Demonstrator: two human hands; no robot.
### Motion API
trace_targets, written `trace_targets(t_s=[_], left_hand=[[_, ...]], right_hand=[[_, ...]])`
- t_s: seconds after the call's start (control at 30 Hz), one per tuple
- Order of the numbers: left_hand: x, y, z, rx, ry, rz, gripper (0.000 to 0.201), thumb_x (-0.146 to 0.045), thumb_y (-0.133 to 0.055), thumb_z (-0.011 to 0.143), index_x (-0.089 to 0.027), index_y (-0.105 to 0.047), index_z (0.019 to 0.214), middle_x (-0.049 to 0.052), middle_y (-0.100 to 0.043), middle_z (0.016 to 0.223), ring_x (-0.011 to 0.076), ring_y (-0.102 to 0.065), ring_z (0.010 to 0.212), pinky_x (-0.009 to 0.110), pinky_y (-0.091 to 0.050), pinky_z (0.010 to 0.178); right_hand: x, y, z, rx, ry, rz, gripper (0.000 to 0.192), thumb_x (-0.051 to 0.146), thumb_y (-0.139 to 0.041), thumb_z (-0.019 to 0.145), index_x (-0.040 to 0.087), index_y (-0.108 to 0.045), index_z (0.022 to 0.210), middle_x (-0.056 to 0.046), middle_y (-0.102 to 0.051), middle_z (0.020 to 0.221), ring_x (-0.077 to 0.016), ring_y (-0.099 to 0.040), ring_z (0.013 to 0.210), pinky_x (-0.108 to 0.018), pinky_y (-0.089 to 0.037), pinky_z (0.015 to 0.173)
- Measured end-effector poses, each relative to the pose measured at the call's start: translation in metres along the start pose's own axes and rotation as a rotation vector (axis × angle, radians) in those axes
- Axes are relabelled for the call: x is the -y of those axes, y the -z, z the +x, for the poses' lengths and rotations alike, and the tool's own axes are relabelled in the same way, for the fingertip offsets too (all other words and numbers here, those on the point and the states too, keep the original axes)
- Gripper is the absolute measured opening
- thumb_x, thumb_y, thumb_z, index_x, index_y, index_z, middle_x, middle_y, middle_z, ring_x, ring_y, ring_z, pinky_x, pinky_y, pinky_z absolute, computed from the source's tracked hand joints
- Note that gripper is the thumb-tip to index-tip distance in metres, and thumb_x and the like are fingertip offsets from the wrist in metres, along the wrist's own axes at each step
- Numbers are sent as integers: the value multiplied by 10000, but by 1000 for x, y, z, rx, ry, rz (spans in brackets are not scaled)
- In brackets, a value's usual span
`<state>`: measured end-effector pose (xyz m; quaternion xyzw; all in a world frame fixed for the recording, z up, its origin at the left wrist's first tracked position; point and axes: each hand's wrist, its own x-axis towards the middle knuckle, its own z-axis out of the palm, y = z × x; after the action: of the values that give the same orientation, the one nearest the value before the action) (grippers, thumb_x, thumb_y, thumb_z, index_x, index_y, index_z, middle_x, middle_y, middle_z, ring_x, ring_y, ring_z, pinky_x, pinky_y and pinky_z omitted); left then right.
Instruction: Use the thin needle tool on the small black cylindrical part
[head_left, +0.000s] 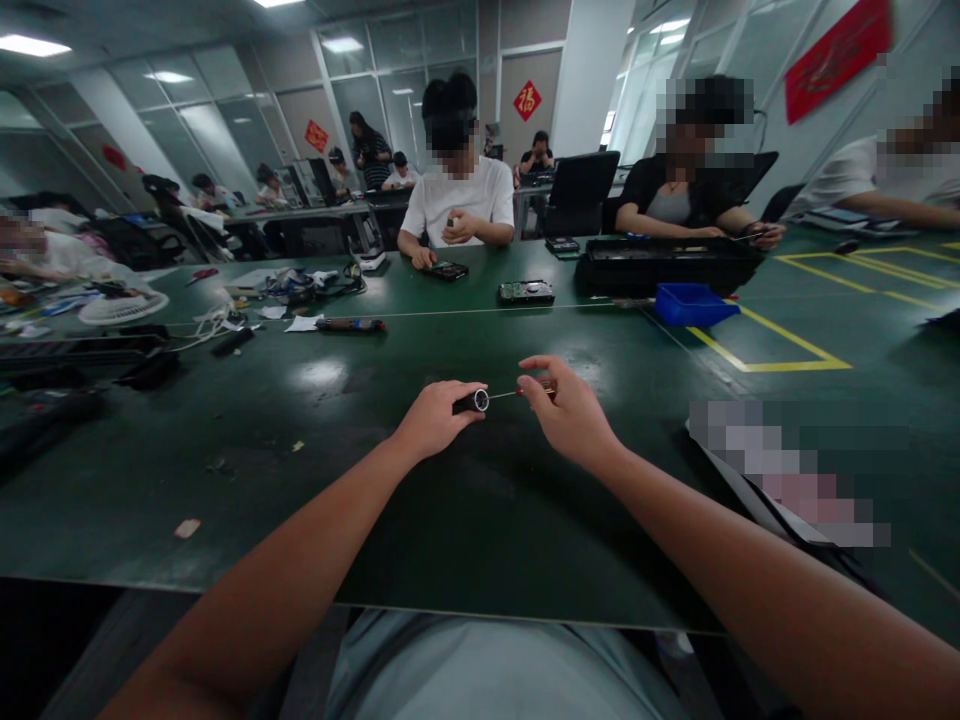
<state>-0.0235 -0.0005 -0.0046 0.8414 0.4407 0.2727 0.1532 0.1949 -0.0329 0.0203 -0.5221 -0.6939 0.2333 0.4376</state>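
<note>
Left hand [435, 420]: holding black cylinder [466, 404]
Right hand [568, 412]: pinching screwdriver [504, 395] toward nine o'clock
Ringed end [481, 400]: screwdriver there; I can't tell what's finished

Left hand [435, 418] grips black cylinder [467, 405], round end showing. Right hand [570, 415] holds red-handled screwdriver [521, 389], shaft pointing at cylinder; contact unclear. Green table [525, 560] below cylinder. Beyond cylinder: 1 hard drive [526, 291]; farther back, 1 white-shirted co-worker [489, 190]. Right of and beyond cylinder: 1 blue bin [688, 306].

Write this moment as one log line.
left hand: holds black cylinder | right hand: holds screwdriver, shaft toward cylinder's rimmed end | surface: green table
</note>
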Motion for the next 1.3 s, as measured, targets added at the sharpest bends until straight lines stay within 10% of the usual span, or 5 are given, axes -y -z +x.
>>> trace_targets(t_s=[0.6, 0.87, 1.3], left_hand=[[-2, 0, 1, -35, -9, 35, 425, -243, -725, 865, -226, -650, 1283, 63, -709, 1203, 233, -640, 1093, 415, -455, 994], [-3, 6, 4, -35, -96, 158, 362, -267, -669, 913, -271, -642, 1274, 40, -692, 1248, 238, -595, 1187, 479, -358, 1074], [-1, 1, 4, 6, -15, 123, 397, -293, -692, 894, -245, -639, 1284, 45, -718, 1174, 232, -634, 1068, 422, -432, 987]], right_hand=[[-14, -11, 6, -103, -91, 470, 290, 462, -552, 918, 192, -655, 921, -37, -665, 775, -178, -636, 728, -356, -520, 732], [-32, -15, 21, -106, -459, 844, 274, 468, -625, 859, 223, -588, 743, 7, -521, 624, -137, -487, 540, -332, -541, 608], [-25, -17, 13, -135, -200, 552, 283, 487, -594, 879, 206, -624, 893, -34, -658, 790, -157, -620, 704, -330, -526, 685]])
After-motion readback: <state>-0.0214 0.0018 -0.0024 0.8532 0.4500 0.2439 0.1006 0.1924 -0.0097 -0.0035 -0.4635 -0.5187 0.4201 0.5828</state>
